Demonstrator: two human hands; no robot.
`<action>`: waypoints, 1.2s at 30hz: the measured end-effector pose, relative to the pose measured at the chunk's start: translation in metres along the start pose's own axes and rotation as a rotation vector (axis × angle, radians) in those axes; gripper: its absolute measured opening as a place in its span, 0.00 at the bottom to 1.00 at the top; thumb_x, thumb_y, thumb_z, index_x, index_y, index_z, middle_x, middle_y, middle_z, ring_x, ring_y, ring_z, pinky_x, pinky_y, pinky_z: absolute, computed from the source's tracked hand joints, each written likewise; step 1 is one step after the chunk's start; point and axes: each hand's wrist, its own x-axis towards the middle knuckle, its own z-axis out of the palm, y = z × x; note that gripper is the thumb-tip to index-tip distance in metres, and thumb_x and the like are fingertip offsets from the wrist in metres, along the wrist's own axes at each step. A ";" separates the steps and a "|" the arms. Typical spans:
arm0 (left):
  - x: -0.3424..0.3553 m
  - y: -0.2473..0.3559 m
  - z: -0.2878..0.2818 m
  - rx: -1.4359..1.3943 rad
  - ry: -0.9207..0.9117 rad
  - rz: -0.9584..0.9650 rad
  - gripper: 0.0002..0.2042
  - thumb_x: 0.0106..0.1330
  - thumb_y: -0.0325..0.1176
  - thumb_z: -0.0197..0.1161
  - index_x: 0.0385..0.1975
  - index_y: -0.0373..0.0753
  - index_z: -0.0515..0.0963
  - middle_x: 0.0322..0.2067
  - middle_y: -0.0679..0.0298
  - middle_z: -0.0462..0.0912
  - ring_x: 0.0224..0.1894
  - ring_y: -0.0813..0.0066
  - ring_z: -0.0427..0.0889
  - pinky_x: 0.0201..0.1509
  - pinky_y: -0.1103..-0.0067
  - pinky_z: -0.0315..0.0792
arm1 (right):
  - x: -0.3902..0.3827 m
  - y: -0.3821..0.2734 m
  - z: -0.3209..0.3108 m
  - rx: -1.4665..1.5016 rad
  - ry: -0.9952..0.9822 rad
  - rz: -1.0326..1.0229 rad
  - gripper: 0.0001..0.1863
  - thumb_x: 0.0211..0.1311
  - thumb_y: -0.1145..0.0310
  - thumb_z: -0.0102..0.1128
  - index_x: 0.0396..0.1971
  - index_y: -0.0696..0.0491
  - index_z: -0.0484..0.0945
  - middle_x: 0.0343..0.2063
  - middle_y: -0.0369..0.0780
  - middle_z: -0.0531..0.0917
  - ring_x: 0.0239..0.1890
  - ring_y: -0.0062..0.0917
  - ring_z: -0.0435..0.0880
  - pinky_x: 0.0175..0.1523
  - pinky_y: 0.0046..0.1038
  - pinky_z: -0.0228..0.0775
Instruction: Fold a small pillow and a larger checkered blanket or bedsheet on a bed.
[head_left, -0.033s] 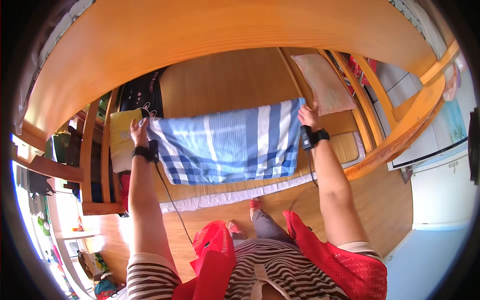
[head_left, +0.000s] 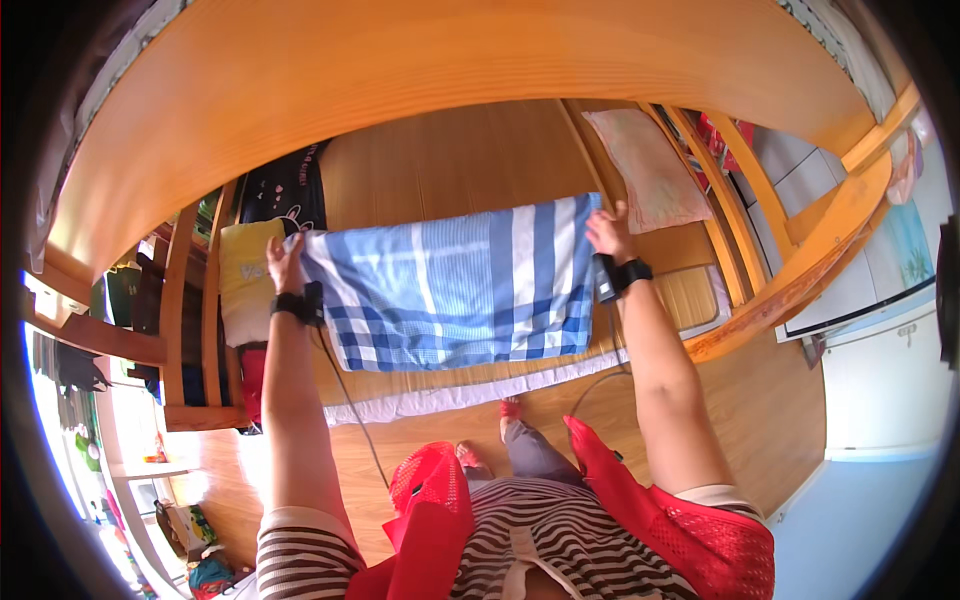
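Note:
A blue-and-white checked cloth [head_left: 460, 285] is stretched between my hands above the lower bunk, its lower edge hanging toward me. My left hand [head_left: 285, 262] is closed on its upper left corner, fingertips turned up. At the upper right corner, my right hand [head_left: 610, 235] grips the edge; the fingers partly hide the pinch. Each wrist wears a black strap with a small box and a cable. Under the cloth lies a brown sleeping mat [head_left: 440, 160] on the bed.
Overhead, the upper bunk's wooden board [head_left: 500, 50] curves across. A pink pillow [head_left: 648, 165] lies at the right, a yellow pillow [head_left: 250, 280] and dark printed fabric [head_left: 285, 185] at the left. Wooden rails [head_left: 172, 330] close both ends; a white cabinet [head_left: 880, 385] stands right.
My hands have come slightly closer together. The cloth's right edge has shifted a little left with my right hand, and its left corner slightly right.

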 end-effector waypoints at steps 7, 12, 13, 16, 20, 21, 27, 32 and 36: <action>-0.164 -0.088 0.031 0.420 -0.427 -0.150 0.30 0.51 0.41 0.71 0.48 0.29 0.67 0.36 0.56 0.79 0.39 0.70 0.78 0.41 0.71 0.74 | -0.123 0.113 -0.022 -0.303 -0.793 0.478 0.08 0.62 0.69 0.55 0.40 0.53 0.71 0.31 0.36 0.78 0.30 0.21 0.80 0.30 0.23 0.74; -0.250 -0.270 -0.085 0.671 -0.853 -0.200 0.21 0.47 0.47 0.66 0.36 0.37 0.77 0.26 0.54 0.82 0.34 0.55 0.82 0.37 0.65 0.76 | -0.208 0.210 -0.049 -0.546 -1.077 0.434 0.08 0.60 0.67 0.55 0.33 0.56 0.76 0.24 0.37 0.80 0.24 0.20 0.80 0.25 0.20 0.72; -0.267 -0.282 -0.095 0.687 -1.014 -0.072 0.19 0.46 0.44 0.65 0.33 0.38 0.78 0.26 0.55 0.82 0.33 0.56 0.82 0.36 0.65 0.76 | -0.220 0.226 -0.053 -0.560 -1.048 0.430 0.07 0.58 0.67 0.56 0.30 0.56 0.77 0.23 0.38 0.80 0.24 0.22 0.80 0.26 0.22 0.72; -0.316 -0.268 -0.093 0.570 -1.179 -0.047 0.12 0.48 0.37 0.62 0.31 0.39 0.79 0.28 0.57 0.82 0.33 0.58 0.82 0.34 0.67 0.76 | -0.244 0.251 -0.067 -0.480 -0.931 0.424 0.07 0.53 0.68 0.57 0.24 0.56 0.78 0.22 0.40 0.80 0.25 0.27 0.81 0.28 0.27 0.73; -0.328 -0.181 -0.060 0.311 -0.799 -0.902 0.07 0.58 0.30 0.60 0.34 0.37 0.78 0.30 0.61 0.81 0.33 0.63 0.83 0.30 0.76 0.76 | -0.273 0.243 -0.066 -0.331 -0.660 0.687 0.08 0.67 0.67 0.50 0.35 0.55 0.73 0.27 0.36 0.78 0.27 0.18 0.79 0.28 0.17 0.71; -0.325 -0.187 -0.066 0.318 -0.781 -0.907 0.07 0.60 0.30 0.60 0.36 0.36 0.77 0.30 0.62 0.81 0.33 0.65 0.84 0.29 0.79 0.76 | -0.278 0.257 -0.066 -0.315 -0.644 0.691 0.07 0.66 0.66 0.50 0.35 0.54 0.73 0.27 0.35 0.78 0.27 0.17 0.79 0.28 0.17 0.71; -0.334 -0.192 -0.053 0.354 -0.749 -1.007 0.10 0.63 0.33 0.58 0.41 0.38 0.75 0.36 0.58 0.81 0.35 0.66 0.84 0.32 0.79 0.76 | -0.302 0.317 -0.089 -0.151 -0.468 0.817 0.09 0.65 0.65 0.52 0.37 0.55 0.76 0.29 0.36 0.81 0.27 0.19 0.82 0.26 0.20 0.73; -0.349 -0.227 -0.032 0.346 -0.728 -1.159 0.12 0.64 0.33 0.58 0.45 0.38 0.73 0.38 0.56 0.80 0.37 0.62 0.83 0.35 0.76 0.76 | -0.267 0.369 -0.138 -0.055 -0.283 0.935 0.03 0.62 0.68 0.53 0.33 0.50 0.75 0.27 0.33 0.79 0.26 0.18 0.80 0.31 0.20 0.71; -0.338 -0.263 -0.031 0.318 -0.636 -1.233 0.14 0.63 0.35 0.59 0.46 0.38 0.72 0.40 0.55 0.80 0.40 0.60 0.82 0.37 0.72 0.76 | -0.208 0.407 -0.175 0.084 -0.003 0.883 0.11 0.56 0.76 0.55 0.38 0.49 0.67 0.21 0.34 0.71 0.21 0.21 0.77 0.22 0.23 0.67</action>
